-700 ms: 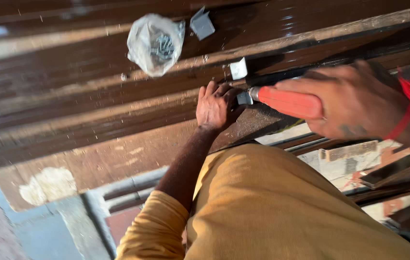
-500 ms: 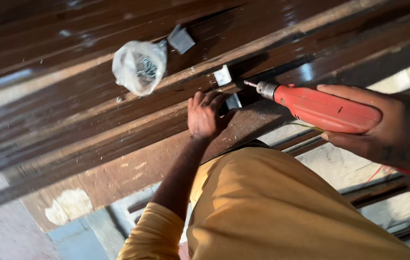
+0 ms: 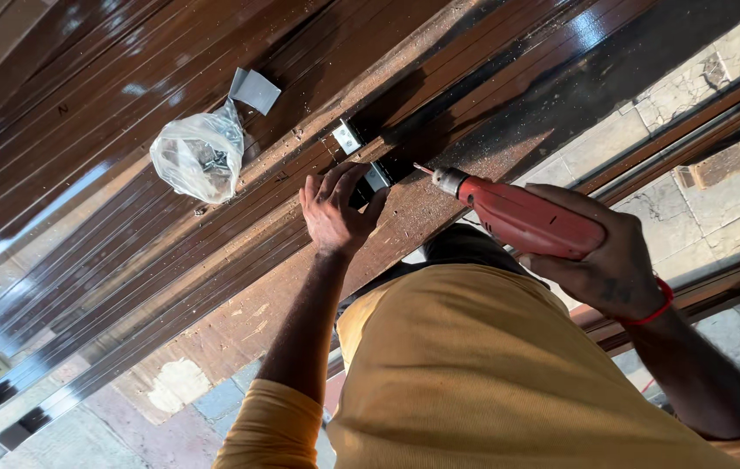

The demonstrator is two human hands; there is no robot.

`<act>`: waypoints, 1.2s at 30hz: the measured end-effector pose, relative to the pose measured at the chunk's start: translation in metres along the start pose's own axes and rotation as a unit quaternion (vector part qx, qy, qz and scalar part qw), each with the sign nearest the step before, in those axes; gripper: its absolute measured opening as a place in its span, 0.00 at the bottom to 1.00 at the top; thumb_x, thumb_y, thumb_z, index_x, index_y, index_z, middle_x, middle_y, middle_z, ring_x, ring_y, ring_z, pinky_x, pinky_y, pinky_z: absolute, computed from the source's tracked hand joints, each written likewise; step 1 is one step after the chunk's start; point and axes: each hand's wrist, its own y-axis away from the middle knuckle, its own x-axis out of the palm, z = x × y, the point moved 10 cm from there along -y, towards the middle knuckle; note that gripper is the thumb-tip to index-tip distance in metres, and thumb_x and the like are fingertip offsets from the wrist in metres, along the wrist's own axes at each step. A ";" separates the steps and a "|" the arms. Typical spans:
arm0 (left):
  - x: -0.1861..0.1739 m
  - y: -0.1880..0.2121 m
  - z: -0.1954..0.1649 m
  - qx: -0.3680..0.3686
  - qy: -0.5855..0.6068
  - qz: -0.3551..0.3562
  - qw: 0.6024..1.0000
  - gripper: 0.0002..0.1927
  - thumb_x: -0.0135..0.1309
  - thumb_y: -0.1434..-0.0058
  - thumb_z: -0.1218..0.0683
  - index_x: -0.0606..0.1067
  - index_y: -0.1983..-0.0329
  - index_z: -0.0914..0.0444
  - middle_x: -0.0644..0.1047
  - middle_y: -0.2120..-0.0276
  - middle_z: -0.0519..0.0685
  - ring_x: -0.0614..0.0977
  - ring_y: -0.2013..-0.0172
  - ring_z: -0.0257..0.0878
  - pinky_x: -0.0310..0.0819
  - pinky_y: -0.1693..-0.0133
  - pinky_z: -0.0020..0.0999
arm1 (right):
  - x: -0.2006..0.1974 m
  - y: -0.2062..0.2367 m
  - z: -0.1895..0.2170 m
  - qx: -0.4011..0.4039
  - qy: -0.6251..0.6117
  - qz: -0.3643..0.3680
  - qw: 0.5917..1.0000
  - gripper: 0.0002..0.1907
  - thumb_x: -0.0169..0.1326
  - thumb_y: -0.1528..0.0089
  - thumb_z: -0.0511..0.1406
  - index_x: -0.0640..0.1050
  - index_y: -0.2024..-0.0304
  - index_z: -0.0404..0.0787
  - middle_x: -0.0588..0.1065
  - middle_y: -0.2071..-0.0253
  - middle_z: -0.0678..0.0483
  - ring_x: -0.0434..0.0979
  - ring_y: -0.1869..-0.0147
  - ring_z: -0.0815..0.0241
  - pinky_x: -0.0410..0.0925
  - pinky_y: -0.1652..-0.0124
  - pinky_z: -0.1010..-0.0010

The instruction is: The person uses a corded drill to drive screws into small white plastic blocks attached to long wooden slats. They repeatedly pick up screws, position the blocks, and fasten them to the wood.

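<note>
fingers of right hand (image 3: 613, 265) wrapped tight round red drill (image 3: 517, 213).

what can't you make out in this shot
Head view, the only one:
- Metal bracket: mostly hidden under the left hand's fingers, so its shape and holes are unclear.
- Bag: small hardware inside, blurred by the crinkled plastic; kind and count unclear.
- Drill: rear and trigger covered by the right hand; the bit tip is too thin to read.
- Wood panel: runs past the frame edges.
</note>
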 end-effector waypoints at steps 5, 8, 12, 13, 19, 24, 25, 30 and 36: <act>-0.003 -0.004 -0.001 -0.004 0.012 -0.004 1.000 0.22 0.69 0.46 0.41 0.81 0.52 0.53 0.81 0.50 0.44 0.77 0.50 0.47 0.68 0.46 0.48 | 0.009 0.004 0.006 0.012 -0.013 -0.019 1.000 0.39 0.69 0.50 0.33 0.75 0.36 0.37 0.79 0.42 0.49 0.79 0.41 0.63 0.72 0.44 0.69; -0.001 0.000 0.002 -0.002 0.038 -0.013 0.999 0.21 0.69 0.45 0.43 0.81 0.53 0.55 0.80 0.52 0.46 0.80 0.52 0.43 0.70 0.45 0.49 | 0.016 0.009 0.012 0.024 -0.003 -0.032 0.999 0.39 0.69 0.51 0.33 0.75 0.36 0.37 0.79 0.43 0.49 0.80 0.41 0.63 0.72 0.45 0.70; 0.000 0.004 0.039 -0.077 0.144 -0.070 0.984 0.11 0.64 0.40 0.50 0.80 0.57 0.58 0.79 0.54 0.50 0.81 0.53 0.41 0.81 0.55 0.37 | 0.023 0.017 0.023 0.029 -0.011 -0.049 0.998 0.37 0.68 0.50 0.33 0.75 0.37 0.37 0.80 0.44 0.50 0.81 0.42 0.63 0.73 0.45 0.70; -0.001 0.005 0.050 -0.093 0.155 -0.083 0.980 0.09 0.60 0.39 0.54 0.80 0.56 0.58 0.80 0.54 0.48 0.82 0.54 0.39 0.83 0.54 0.35 | 0.026 0.020 0.027 0.023 -0.015 -0.056 0.998 0.37 0.68 0.50 0.33 0.75 0.37 0.36 0.80 0.44 0.50 0.80 0.42 0.63 0.73 0.45 0.70; 0.044 0.049 0.119 -0.394 0.571 -0.022 0.719 0.16 0.42 0.39 0.70 0.77 0.55 0.68 0.79 0.58 0.54 0.83 0.58 0.42 0.82 0.53 0.35 | 0.040 0.041 0.028 0.041 -0.013 -0.106 0.993 0.38 0.69 0.51 0.32 0.75 0.37 0.34 0.80 0.45 0.49 0.80 0.44 0.63 0.73 0.47 0.71; 0.042 0.070 0.114 -0.435 0.661 0.004 0.611 0.21 0.33 0.40 0.72 0.74 0.51 0.71 0.80 0.54 0.57 0.85 0.53 0.44 0.85 0.49 0.37 | 0.057 0.056 0.011 0.141 -0.135 -0.135 0.971 0.42 0.69 0.50 0.29 0.77 0.30 0.36 0.82 0.48 0.43 0.77 0.61 0.57 0.68 0.68 0.64; 0.040 0.070 0.109 -0.428 0.678 0.004 0.598 0.19 0.34 0.39 0.71 0.73 0.50 0.71 0.80 0.53 0.58 0.85 0.53 0.46 0.85 0.49 0.37 | 0.057 0.055 0.020 0.113 -0.097 -0.136 0.979 0.41 0.69 0.50 0.29 0.76 0.32 0.36 0.81 0.47 0.45 0.78 0.56 0.59 0.70 0.62 0.67; 0.034 0.082 0.091 -0.453 0.682 0.043 0.573 0.11 0.45 0.29 0.61 0.72 0.46 0.67 0.81 0.54 0.58 0.85 0.55 0.47 0.84 0.54 0.39 | 0.074 0.059 0.052 0.038 -0.025 -0.112 0.993 0.38 0.69 0.50 0.30 0.75 0.36 0.35 0.79 0.44 0.49 0.80 0.42 0.63 0.73 0.45 0.71; 0.024 0.074 0.067 -0.440 0.754 0.047 0.485 0.12 0.50 0.30 0.51 0.73 0.54 0.65 0.83 0.57 0.55 0.87 0.60 0.43 0.84 0.61 0.33 | 0.095 0.066 0.070 0.002 -0.029 -0.054 0.998 0.39 0.68 0.51 0.29 0.73 0.35 0.33 0.79 0.42 0.47 0.79 0.40 0.62 0.71 0.41 0.69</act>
